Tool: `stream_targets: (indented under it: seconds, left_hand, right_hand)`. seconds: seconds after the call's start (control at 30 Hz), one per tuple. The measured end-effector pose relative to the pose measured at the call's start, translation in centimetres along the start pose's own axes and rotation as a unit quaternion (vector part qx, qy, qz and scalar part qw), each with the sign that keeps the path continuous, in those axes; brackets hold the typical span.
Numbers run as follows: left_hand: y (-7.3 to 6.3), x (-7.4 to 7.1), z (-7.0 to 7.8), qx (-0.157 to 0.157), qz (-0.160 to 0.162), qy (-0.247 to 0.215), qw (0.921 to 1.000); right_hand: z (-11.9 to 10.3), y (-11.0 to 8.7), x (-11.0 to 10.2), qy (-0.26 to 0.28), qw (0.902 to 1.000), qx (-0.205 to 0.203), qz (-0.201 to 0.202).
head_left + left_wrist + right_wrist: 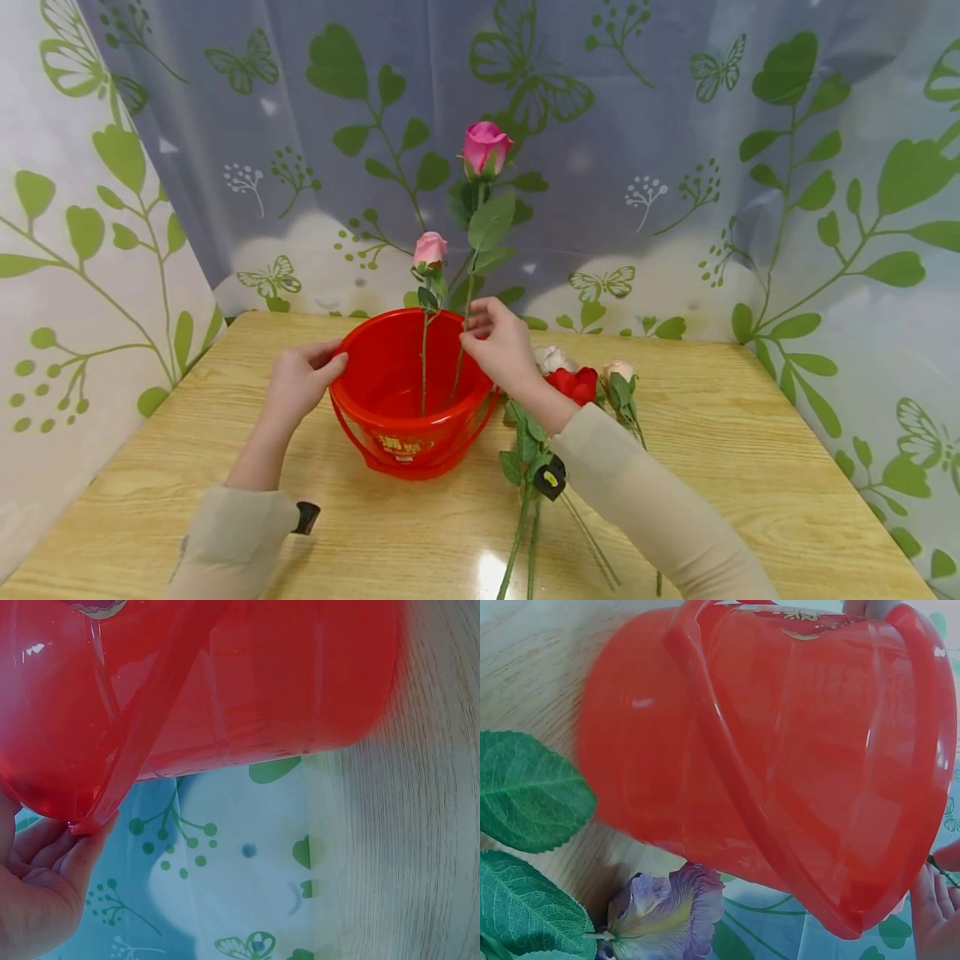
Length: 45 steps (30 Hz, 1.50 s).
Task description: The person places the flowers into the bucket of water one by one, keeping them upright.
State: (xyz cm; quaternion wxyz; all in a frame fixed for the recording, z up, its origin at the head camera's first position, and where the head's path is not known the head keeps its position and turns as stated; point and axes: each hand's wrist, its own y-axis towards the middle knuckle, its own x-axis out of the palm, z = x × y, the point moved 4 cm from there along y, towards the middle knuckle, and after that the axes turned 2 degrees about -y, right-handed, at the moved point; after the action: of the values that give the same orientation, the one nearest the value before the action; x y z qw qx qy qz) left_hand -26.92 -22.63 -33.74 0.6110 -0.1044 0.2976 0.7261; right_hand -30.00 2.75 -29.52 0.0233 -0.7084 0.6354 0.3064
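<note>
A red plastic bucket (pixel 412 442) stands on the table. At its left rim my left hand (pixel 300 375) holds on, the thumb along the edge; in the left wrist view that hand (pixel 45 885) is beside the bucket's handle joint. Inside the bucket stands a light pink rose (pixel 430 252), its stem upright. Just right of it is a taller deep pink rose (pixel 486 152), its lower stem in the bucket. My right hand (pixel 501 342) pinches this rose's stem near the back right rim. In the right wrist view the right hand (pixel 934 907) shows only partly.
Right of the bucket, under my right forearm, lie more flowers: a red one (pixel 576 385), a white one (pixel 553 359) and a peach one (pixel 618 369), stems toward the front. A purplish flower (pixel 667 911) shows beside the bucket. A patterned curtain (pixel 637 125) hangs behind the wooden table (pixel 720 433).
</note>
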Motion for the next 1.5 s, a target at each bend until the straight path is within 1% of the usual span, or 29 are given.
stream_targets:
  seconds: [0.2,0.47,0.63,0.77,0.93,1.1,1.33,1.5]
  left_hand:
    - [0.0,0.0,0.0,0.001,0.002,0.001,1.0]
    - [0.1,-0.1,-0.1,-0.006,0.0,-0.001,1.0]
    - [0.1,0.0,-0.1,-0.005,0.0,-0.004,1.0]
    - [0.2,-0.1,0.0,-0.009,0.0,-0.007,0.9999]
    - [0.2,-0.1,-0.1,-0.006,0.0,-0.004,1.0]
    - [0.2,-0.1,0.0,-0.004,0.001,0.002,1.0]
    - [0.1,-0.1,0.0,-0.003,0.003,0.001,1.0]
    - [0.1,0.0,0.0,-0.005,0.004,-0.001,1.0]
  right_hand:
    - [-0.1,0.4,-0.1,-0.006,1.0,0.001,0.005]
    - [0.0,1.0,-0.4,-0.016,0.9997,0.012,0.012]
    - [0.6,1.5,-0.7,-0.021,0.9995,0.024,0.01]
    - [1.2,1.8,-1.1,-0.017,0.9994,0.029,-0.001]
    - [2.1,2.2,-1.6,-0.006,0.9984,0.056,-0.008]
    - [3.0,2.3,-1.7,0.029,0.9957,0.088,-0.007]
    - [4.0,2.4,-1.2,0.067,0.9895,0.126,-0.022]
    - [4.3,2.5,-0.9,0.073,0.9868,0.143,-0.022]
